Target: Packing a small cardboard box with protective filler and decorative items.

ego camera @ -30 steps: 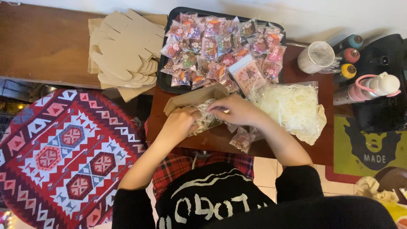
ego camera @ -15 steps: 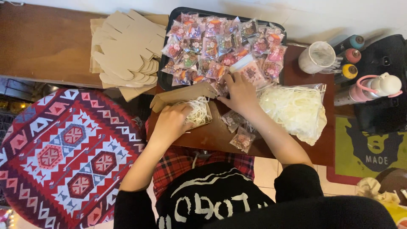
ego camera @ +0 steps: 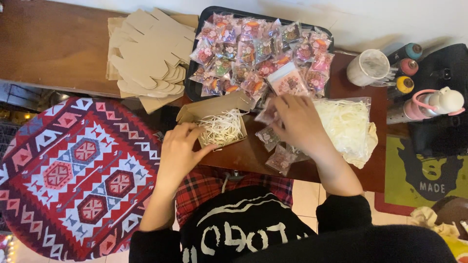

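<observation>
Entry: your left hand (ego camera: 181, 146) now steadies the open kraft box (ego camera: 217, 122) of shredded paper filler (ego camera: 223, 127), uncovered since a moment ago, while your right hand (ego camera: 295, 122) has shifted right, fingers closing on 1 small cellophane packet (ego camera: 267, 113) beside the tray (ego camera: 207, 14)

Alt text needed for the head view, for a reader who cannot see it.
A person's left hand steadies a small cardboard box of paper shreds while the right hand grips a small clear packet beside a black tray of similar packets.
</observation>
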